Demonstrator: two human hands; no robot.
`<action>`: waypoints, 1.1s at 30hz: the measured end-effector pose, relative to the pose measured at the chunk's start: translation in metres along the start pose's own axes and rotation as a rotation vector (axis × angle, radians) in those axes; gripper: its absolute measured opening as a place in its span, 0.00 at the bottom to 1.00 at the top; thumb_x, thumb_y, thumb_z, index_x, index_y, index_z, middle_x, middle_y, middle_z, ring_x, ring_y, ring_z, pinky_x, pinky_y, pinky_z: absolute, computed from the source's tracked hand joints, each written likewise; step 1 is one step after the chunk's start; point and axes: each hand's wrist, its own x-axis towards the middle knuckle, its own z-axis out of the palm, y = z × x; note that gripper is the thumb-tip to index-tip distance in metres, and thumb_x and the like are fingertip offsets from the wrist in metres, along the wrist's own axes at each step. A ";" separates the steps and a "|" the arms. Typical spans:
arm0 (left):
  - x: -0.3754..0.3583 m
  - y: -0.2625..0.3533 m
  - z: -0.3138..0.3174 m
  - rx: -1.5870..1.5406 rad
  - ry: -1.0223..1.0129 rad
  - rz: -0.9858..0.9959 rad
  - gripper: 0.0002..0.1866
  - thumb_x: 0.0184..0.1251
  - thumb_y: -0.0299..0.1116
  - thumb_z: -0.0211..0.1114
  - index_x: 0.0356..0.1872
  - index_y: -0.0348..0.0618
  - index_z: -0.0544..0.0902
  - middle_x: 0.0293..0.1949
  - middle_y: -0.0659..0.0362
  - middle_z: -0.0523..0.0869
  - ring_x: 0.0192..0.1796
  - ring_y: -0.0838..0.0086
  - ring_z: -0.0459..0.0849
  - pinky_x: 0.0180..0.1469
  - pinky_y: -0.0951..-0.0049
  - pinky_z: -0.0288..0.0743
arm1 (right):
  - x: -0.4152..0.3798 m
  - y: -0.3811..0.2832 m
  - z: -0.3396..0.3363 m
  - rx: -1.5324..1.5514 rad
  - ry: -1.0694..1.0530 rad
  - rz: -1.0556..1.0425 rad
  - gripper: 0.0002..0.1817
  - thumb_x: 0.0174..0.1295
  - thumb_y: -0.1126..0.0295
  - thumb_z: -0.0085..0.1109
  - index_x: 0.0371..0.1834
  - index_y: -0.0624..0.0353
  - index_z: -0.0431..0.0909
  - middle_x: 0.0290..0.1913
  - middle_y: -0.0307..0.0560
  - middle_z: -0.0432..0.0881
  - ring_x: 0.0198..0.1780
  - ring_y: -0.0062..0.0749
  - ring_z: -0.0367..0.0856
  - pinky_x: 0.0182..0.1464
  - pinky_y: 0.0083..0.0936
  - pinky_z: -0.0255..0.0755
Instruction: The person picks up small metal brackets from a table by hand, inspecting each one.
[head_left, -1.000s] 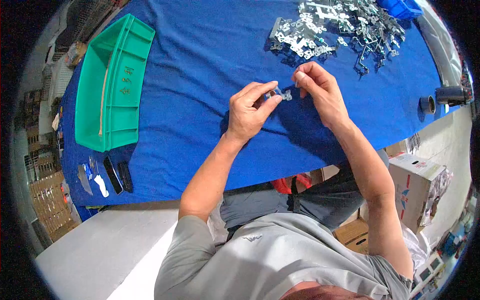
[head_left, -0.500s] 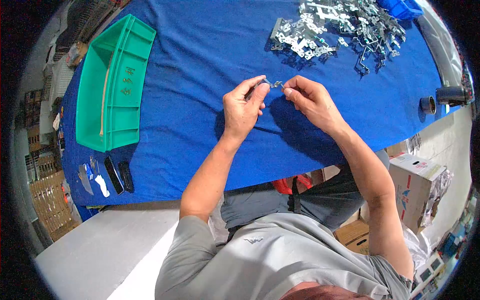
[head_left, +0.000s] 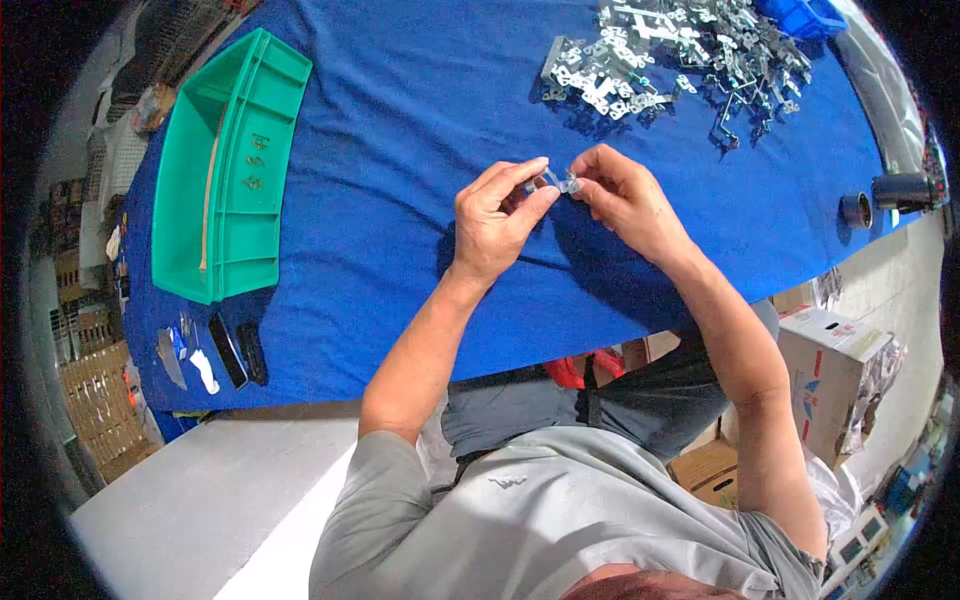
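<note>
Between my two hands is a small, shiny metal bracket, held above the blue cloth. My left hand is closed, with thumb and fingers pinching the bracket's left part. My right hand is closed too, its thumb and fingertips at the bracket's right end. The fingers cover much of the bracket, so its full shape is hidden. Beyond my hands lies a pile of similar metal brackets in silver and dark tones.
A green plastic crate stands at the left. Below it lie a black phone-like object and several small items. To the right are a dark cylinder and a blue bin. A cardboard box sits beside the table.
Both hands have shifted slightly, the left a little to the right. The bracket has turned between the fingers, and more of its bright face now shows.
</note>
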 end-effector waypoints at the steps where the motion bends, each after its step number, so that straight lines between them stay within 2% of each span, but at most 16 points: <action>1: 0.000 0.001 0.000 0.011 -0.004 -0.015 0.16 0.62 0.22 0.74 0.52 0.37 0.88 0.40 0.60 0.88 0.41 0.80 0.84 0.43 0.80 0.78 | -0.001 -0.008 -0.001 0.133 -0.030 0.074 0.11 0.73 0.66 0.56 0.48 0.62 0.80 0.30 0.41 0.80 0.31 0.22 0.76 0.33 0.26 0.73; 2: 0.000 0.001 0.000 0.011 -0.004 -0.015 0.16 0.62 0.22 0.74 0.52 0.37 0.88 0.40 0.60 0.88 0.41 0.80 0.84 0.43 0.80 0.78 | -0.001 -0.012 -0.002 0.266 -0.060 0.147 0.11 0.73 0.66 0.55 0.50 0.61 0.80 0.32 0.38 0.80 0.31 0.20 0.76 0.33 0.23 0.74; 5: -0.001 -0.002 0.001 -0.013 0.001 -0.029 0.16 0.62 0.22 0.74 0.52 0.38 0.88 0.40 0.59 0.88 0.40 0.79 0.85 0.43 0.79 0.78 | 0.003 -0.001 -0.005 0.387 -0.138 0.138 0.13 0.74 0.65 0.54 0.52 0.62 0.80 0.33 0.35 0.79 0.32 0.18 0.76 0.33 0.20 0.75; 7: 0.001 -0.003 0.004 0.012 0.038 0.063 0.15 0.59 0.26 0.76 0.49 0.39 0.89 0.34 0.59 0.88 0.28 0.81 0.79 0.30 0.78 0.73 | 0.004 0.003 -0.006 0.438 -0.151 0.151 0.14 0.74 0.65 0.54 0.53 0.63 0.80 0.33 0.36 0.79 0.33 0.17 0.76 0.33 0.19 0.75; 8: 0.001 -0.003 0.003 0.012 0.039 0.063 0.15 0.59 0.26 0.76 0.49 0.39 0.89 0.34 0.59 0.88 0.28 0.81 0.79 0.30 0.78 0.73 | 0.005 0.003 -0.006 0.488 -0.164 0.164 0.15 0.74 0.65 0.54 0.53 0.63 0.80 0.33 0.36 0.79 0.33 0.17 0.76 0.34 0.19 0.75; 10: -0.001 0.000 0.002 0.028 -0.031 -0.004 0.15 0.62 0.22 0.74 0.51 0.38 0.88 0.39 0.59 0.88 0.40 0.80 0.84 0.42 0.79 0.78 | 0.003 -0.004 -0.005 0.441 -0.157 0.168 0.14 0.74 0.65 0.54 0.52 0.63 0.80 0.33 0.36 0.78 0.33 0.17 0.75 0.34 0.18 0.74; 15: -0.001 0.002 0.001 0.034 -0.080 -0.006 0.16 0.61 0.23 0.75 0.51 0.38 0.89 0.39 0.59 0.88 0.38 0.81 0.83 0.40 0.80 0.77 | 0.004 -0.002 -0.006 0.288 -0.141 0.180 0.12 0.74 0.63 0.55 0.48 0.62 0.80 0.33 0.35 0.78 0.32 0.16 0.73 0.32 0.18 0.70; 17: -0.001 0.004 0.001 0.050 -0.090 -0.002 0.16 0.61 0.23 0.75 0.51 0.38 0.89 0.39 0.59 0.88 0.37 0.81 0.83 0.39 0.80 0.77 | 0.004 0.002 -0.001 0.315 0.019 0.005 0.13 0.75 0.62 0.55 0.46 0.61 0.79 0.33 0.33 0.78 0.30 0.15 0.71 0.30 0.17 0.66; 21: -0.001 -0.001 0.002 0.034 -0.044 0.005 0.14 0.65 0.25 0.73 0.52 0.38 0.88 0.40 0.60 0.88 0.36 0.81 0.83 0.37 0.81 0.77 | 0.008 0.004 -0.003 0.410 0.155 -0.046 0.13 0.76 0.61 0.55 0.47 0.60 0.78 0.32 0.33 0.79 0.29 0.14 0.70 0.29 0.16 0.66; 23: 0.000 -0.003 0.001 0.037 0.004 0.010 0.14 0.68 0.27 0.72 0.53 0.38 0.87 0.39 0.61 0.88 0.34 0.82 0.83 0.35 0.81 0.77 | 0.004 -0.008 -0.011 0.369 -0.003 0.192 0.12 0.76 0.62 0.54 0.46 0.60 0.78 0.32 0.34 0.79 0.28 0.15 0.70 0.31 0.16 0.67; 25: 0.000 0.002 0.000 -0.200 0.100 -0.373 0.14 0.73 0.32 0.68 0.54 0.39 0.86 0.38 0.61 0.89 0.30 0.85 0.82 0.30 0.83 0.76 | 0.000 -0.014 -0.007 0.348 -0.041 0.213 0.11 0.76 0.63 0.54 0.46 0.61 0.78 0.33 0.35 0.80 0.30 0.15 0.72 0.32 0.17 0.68; 26: 0.001 0.000 0.001 -0.210 0.119 -0.322 0.14 0.75 0.36 0.66 0.55 0.40 0.85 0.36 0.60 0.89 0.27 0.87 0.80 0.26 0.84 0.75 | -0.001 -0.015 -0.003 0.307 -0.072 0.174 0.11 0.76 0.64 0.54 0.46 0.61 0.78 0.33 0.35 0.80 0.30 0.15 0.72 0.33 0.18 0.69; 28: 0.001 0.000 0.001 -0.221 0.113 -0.335 0.14 0.75 0.35 0.66 0.55 0.39 0.85 0.36 0.59 0.89 0.27 0.87 0.80 0.26 0.84 0.75 | -0.002 -0.011 0.000 0.241 -0.120 0.106 0.10 0.75 0.65 0.56 0.45 0.62 0.78 0.33 0.36 0.81 0.31 0.16 0.73 0.33 0.20 0.70; 33: 0.000 -0.003 0.000 -0.216 0.078 -0.320 0.15 0.75 0.35 0.67 0.55 0.38 0.85 0.37 0.58 0.89 0.27 0.86 0.80 0.26 0.83 0.76 | -0.003 -0.014 0.000 0.175 -0.084 0.126 0.10 0.75 0.65 0.56 0.45 0.62 0.79 0.32 0.37 0.81 0.31 0.16 0.73 0.33 0.21 0.70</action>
